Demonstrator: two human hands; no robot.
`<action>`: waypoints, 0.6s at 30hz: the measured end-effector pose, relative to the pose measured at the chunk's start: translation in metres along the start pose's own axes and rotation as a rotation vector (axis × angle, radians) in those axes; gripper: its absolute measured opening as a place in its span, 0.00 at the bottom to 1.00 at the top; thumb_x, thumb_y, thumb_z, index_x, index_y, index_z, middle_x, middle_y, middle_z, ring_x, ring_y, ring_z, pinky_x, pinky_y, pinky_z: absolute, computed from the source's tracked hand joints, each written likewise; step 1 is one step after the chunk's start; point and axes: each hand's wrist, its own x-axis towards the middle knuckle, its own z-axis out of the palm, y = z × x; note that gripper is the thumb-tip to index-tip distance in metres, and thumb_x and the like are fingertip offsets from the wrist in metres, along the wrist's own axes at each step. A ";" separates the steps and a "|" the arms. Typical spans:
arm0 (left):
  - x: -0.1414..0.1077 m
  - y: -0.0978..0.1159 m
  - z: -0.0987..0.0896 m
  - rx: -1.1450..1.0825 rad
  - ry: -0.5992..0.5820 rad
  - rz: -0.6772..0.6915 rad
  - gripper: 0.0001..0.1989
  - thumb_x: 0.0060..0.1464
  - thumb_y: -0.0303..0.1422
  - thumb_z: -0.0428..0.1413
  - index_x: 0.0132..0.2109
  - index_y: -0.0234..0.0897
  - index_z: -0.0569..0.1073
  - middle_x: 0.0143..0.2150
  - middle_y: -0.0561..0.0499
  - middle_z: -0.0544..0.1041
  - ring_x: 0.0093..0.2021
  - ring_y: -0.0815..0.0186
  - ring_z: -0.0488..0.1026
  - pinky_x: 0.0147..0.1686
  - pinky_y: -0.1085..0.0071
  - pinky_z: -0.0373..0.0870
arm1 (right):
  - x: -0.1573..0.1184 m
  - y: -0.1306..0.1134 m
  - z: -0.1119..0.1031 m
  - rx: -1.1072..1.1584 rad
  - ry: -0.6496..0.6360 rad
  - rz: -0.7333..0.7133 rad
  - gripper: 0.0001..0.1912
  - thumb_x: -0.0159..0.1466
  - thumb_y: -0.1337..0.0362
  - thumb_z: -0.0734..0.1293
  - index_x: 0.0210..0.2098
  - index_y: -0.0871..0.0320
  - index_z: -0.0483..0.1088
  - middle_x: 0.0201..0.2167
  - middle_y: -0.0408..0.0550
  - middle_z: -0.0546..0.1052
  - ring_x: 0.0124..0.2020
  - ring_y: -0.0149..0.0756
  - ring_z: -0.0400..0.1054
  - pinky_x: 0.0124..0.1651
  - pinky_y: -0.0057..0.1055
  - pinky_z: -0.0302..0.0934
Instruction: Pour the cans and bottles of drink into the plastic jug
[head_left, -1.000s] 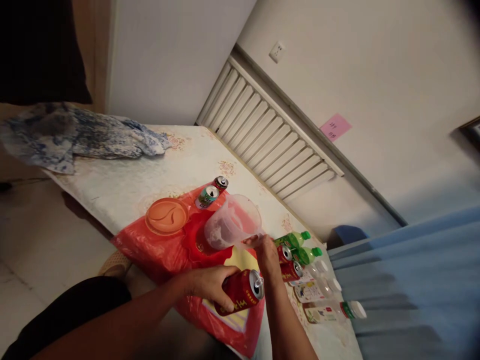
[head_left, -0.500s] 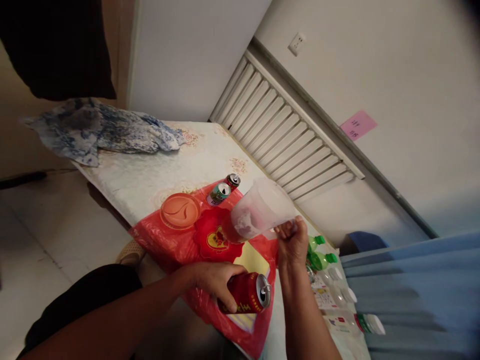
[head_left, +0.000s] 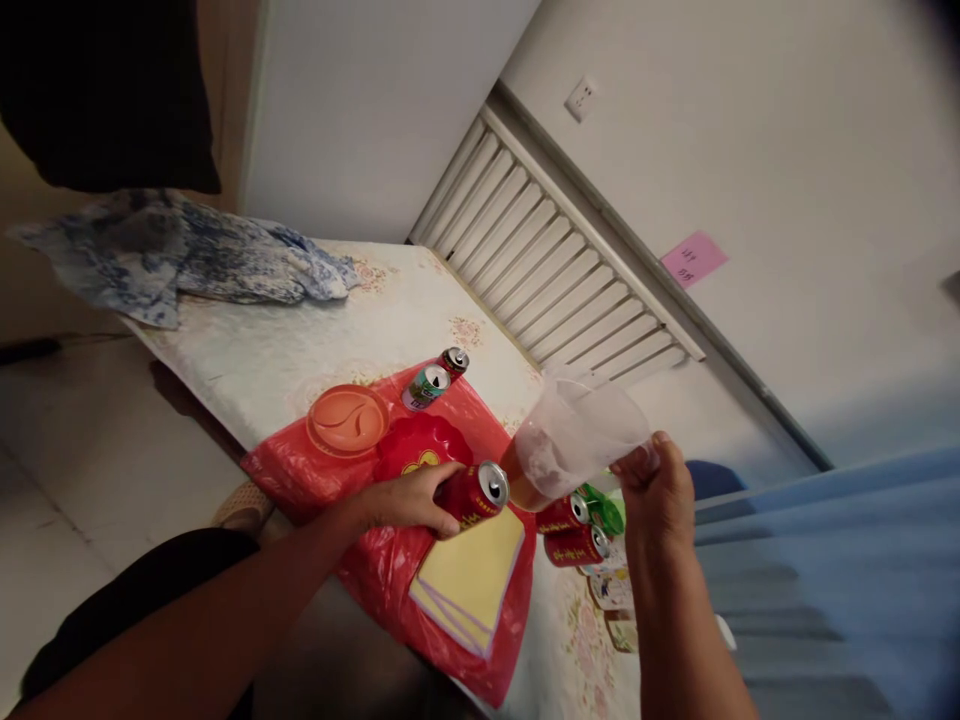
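The left hand (head_left: pixel 416 500) is curved around an open red can (head_left: pixel 480 495), its contents hidden. The right hand (head_left: pixel 664 490) grips the handle of a translucent pitcher (head_left: pixel 592 430) holding foamy brown liquid (head_left: pixel 527 475). Between the hands, two red cans stand on the desk (head_left: pixel 277 350); a red scalloped plate (head_left: pixel 435 440) lies just beyond the left hand.

Can (head_left: pixel 477 495) between lid (head_left: pixel 347 420) and jug (head_left: pixel 583 435)

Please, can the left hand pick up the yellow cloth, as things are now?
Probably not without letting go: the left hand holds a red can. The yellow cloth itself lies close by, its top mostly uncovered, so the way looks free otherwise.
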 end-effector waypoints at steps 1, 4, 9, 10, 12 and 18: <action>0.001 0.000 -0.001 -0.031 0.010 0.015 0.35 0.39 0.30 0.65 0.57 0.36 0.68 0.50 0.46 0.78 0.52 0.51 0.73 0.48 0.64 0.71 | 0.000 -0.003 -0.004 -0.019 -0.001 0.006 0.22 0.56 0.56 0.70 0.20 0.54 0.52 0.14 0.30 0.50 0.15 0.24 0.46 0.20 0.25 0.54; 0.006 0.000 -0.003 -0.124 0.028 0.040 0.34 0.41 0.29 0.62 0.58 0.35 0.66 0.49 0.46 0.78 0.51 0.53 0.75 0.47 0.62 0.72 | 0.000 -0.011 -0.015 -0.070 -0.034 0.027 0.24 0.56 0.54 0.70 0.18 0.54 0.52 0.13 0.30 0.50 0.14 0.23 0.45 0.20 0.25 0.53; 0.012 -0.003 -0.010 -0.106 0.111 0.097 0.31 0.42 0.29 0.61 0.57 0.36 0.67 0.50 0.47 0.77 0.52 0.54 0.73 0.48 0.63 0.71 | -0.005 -0.015 -0.027 -0.132 -0.123 0.056 0.26 0.56 0.52 0.70 0.15 0.54 0.52 0.11 0.31 0.50 0.14 0.23 0.43 0.19 0.26 0.50; 0.013 -0.005 -0.012 -0.100 0.121 0.105 0.31 0.43 0.29 0.61 0.57 0.36 0.67 0.50 0.47 0.77 0.53 0.53 0.73 0.48 0.63 0.71 | -0.006 -0.015 -0.029 -0.138 -0.141 0.054 0.26 0.56 0.51 0.71 0.15 0.54 0.52 0.11 0.32 0.50 0.14 0.23 0.43 0.18 0.26 0.49; 0.015 -0.008 -0.014 -0.106 0.128 0.121 0.33 0.43 0.28 0.61 0.58 0.37 0.66 0.51 0.47 0.77 0.55 0.53 0.72 0.50 0.62 0.70 | -0.010 -0.015 -0.031 -0.156 -0.176 0.051 0.28 0.55 0.50 0.72 0.14 0.54 0.53 0.11 0.32 0.52 0.14 0.23 0.43 0.18 0.25 0.47; 0.018 -0.013 -0.018 -0.099 0.121 0.160 0.34 0.44 0.28 0.61 0.60 0.35 0.65 0.56 0.44 0.75 0.57 0.52 0.71 0.53 0.61 0.68 | -0.017 -0.014 -0.040 -0.276 -0.271 0.076 0.31 0.56 0.45 0.72 0.12 0.55 0.55 0.10 0.34 0.52 0.13 0.22 0.42 0.17 0.24 0.38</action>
